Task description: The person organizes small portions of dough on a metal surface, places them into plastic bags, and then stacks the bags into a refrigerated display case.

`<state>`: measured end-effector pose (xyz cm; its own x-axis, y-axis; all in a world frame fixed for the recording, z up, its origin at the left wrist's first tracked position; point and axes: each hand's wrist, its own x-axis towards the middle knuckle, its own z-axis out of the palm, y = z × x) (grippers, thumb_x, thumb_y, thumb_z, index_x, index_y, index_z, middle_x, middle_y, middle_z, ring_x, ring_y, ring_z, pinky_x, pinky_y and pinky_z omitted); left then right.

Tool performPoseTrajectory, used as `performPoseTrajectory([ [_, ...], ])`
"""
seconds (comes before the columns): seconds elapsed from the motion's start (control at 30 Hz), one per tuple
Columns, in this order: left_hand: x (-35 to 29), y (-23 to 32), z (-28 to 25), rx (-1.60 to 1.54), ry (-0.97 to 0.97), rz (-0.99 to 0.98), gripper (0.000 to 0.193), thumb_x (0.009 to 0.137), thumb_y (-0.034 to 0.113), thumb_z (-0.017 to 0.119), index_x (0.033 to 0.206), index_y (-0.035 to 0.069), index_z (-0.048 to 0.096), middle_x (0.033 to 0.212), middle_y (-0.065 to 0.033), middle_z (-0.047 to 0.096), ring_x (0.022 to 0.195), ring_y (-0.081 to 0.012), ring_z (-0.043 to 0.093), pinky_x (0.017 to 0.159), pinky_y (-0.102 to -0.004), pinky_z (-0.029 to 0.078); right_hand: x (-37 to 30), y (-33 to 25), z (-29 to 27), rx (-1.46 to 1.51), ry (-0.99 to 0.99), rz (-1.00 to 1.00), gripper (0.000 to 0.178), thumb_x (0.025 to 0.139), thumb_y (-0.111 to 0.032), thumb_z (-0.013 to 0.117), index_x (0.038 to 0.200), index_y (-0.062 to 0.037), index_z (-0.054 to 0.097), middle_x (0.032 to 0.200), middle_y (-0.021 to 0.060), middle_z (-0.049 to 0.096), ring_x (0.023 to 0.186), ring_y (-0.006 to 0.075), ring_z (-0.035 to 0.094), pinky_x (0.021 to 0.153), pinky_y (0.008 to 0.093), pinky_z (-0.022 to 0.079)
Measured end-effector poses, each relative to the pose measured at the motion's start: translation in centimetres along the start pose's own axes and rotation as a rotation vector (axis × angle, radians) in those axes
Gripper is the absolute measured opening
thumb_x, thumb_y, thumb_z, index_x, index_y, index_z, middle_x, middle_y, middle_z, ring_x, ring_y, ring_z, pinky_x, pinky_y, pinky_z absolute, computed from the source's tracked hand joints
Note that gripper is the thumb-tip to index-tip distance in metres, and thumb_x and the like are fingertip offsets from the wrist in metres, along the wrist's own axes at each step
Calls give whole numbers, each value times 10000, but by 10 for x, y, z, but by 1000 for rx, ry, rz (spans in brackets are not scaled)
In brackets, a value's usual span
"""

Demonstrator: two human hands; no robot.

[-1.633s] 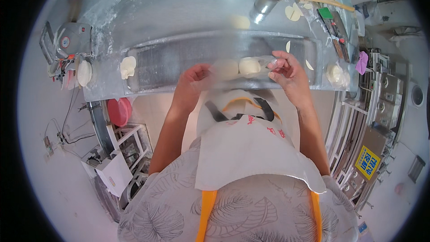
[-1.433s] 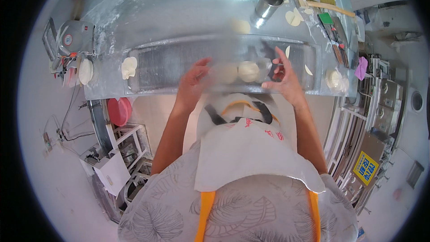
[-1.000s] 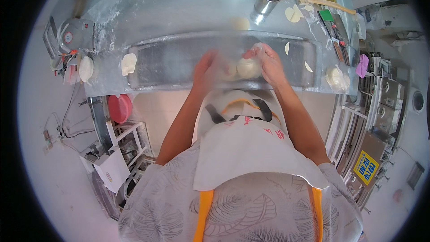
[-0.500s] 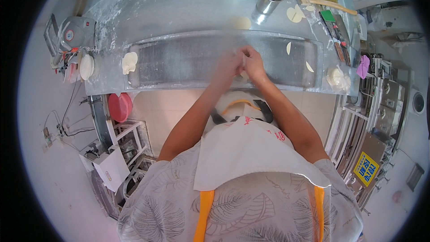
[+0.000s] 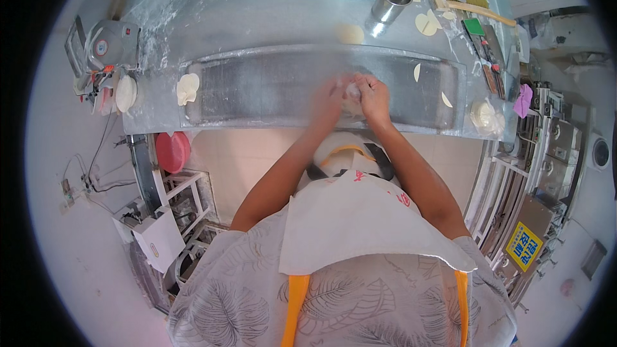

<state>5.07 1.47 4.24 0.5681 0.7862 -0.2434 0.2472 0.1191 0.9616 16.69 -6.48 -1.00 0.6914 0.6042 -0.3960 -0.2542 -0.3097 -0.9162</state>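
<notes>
Both hands meet over the sunken metal panel [image 5: 257,93] of the worktop, near its front edge. Between their fingertips is a small pale piece of dough [image 5: 353,92], mostly covered by the fingers. My right hand [image 5: 375,98] is closed, its thumb and fingers bent around the dough's right side. My left hand [image 5: 328,99] looks hazy, but its fingers curl in to the dough from the left. Thin pale dough rounds [image 5: 187,88] overlap at the panel's left end. Another dough round [image 5: 351,34] lies just beyond the panel, and narrow dough slivers [image 5: 417,72] lie to the right.
A steel cup [image 5: 392,1] stands at the back. To the right lie a wooden-handled brush [image 5: 479,9], several long flat tools [image 5: 490,58], a bagged pale stack [image 5: 486,115] and a pink cloth [image 5: 524,100]. At left are a grey device [image 5: 114,46] and a pink basin [image 5: 172,152].
My hands have shifted slightly and my right hand has turned, its fingers now bending inward more. The pale dough between the fingertips shows more clearly.
</notes>
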Motion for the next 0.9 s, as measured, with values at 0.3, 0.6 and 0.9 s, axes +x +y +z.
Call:
performPoseTrajectory([
  [0.3, 15, -19, -22, 106, 4, 29, 219, 980, 207, 777, 1141, 71, 836, 907, -9, 752, 792, -85, 615, 745, -266, 508, 5, -22, -16, -100, -312, 28, 196, 933, -152, 690, 1034, 4, 752, 915, 69, 758, 841, 154, 684, 774, 335, 544],
  [0.6, 12, -12, -20, -93, -12, -150, 266, 1034, 253, 728, 1124, 22, 823, 826, 3, 696, 752, -83, 580, 721, -269, 490, -24, -42, -11, -42, -315, -57, 196, 902, -143, 781, 1091, -90, 790, 892, -26, 680, 840, 86, 591, 796, 271, 494],
  [0.9, 41, -89, -58, 400, 222, 149, 269, 1008, 285, 738, 1029, 32, 827, 785, -56, 721, 700, -135, 577, 695, -321, 484, -40, -19, -54, -491, -252, -354, 150, 931, -216, 777, 1035, -132, 843, 1045, 75, 730, 1076, 259, 621, 948, 393, 506],
])
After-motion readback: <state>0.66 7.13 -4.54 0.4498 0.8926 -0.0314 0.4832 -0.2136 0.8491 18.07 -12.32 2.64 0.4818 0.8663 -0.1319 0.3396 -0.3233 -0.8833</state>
